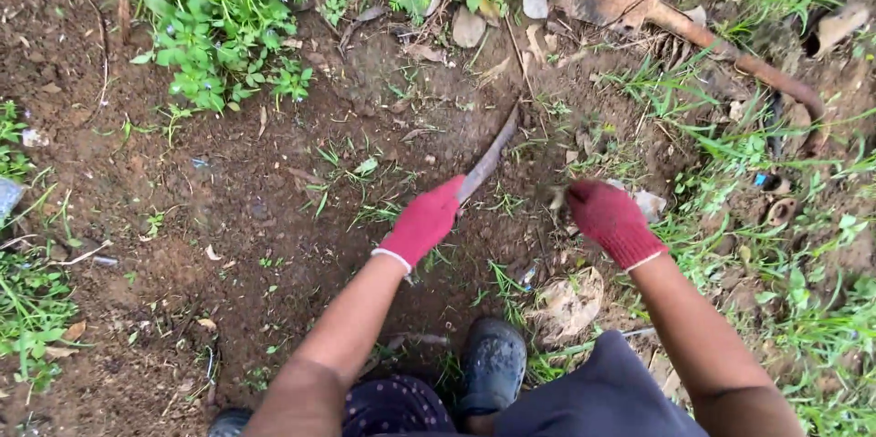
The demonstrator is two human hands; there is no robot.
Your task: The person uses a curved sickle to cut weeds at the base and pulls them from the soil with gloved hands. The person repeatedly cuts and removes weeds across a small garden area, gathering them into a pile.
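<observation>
Your left hand (424, 221), in a red glove, grips a dark, soil-caked blade (489, 159) that slants up and away over the bare dirt (228, 209). Your right hand (611, 218), gloved alike, is clenched on a tuft of grass roots (557, 195) just beside it. Both forearms reach forward and down.

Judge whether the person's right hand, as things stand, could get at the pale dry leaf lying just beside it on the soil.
Probably yes. The right hand, gloved in red and closed on a tuft, sits right next to the pale leaf; nothing lies between them. It would have to let go first.
</observation>
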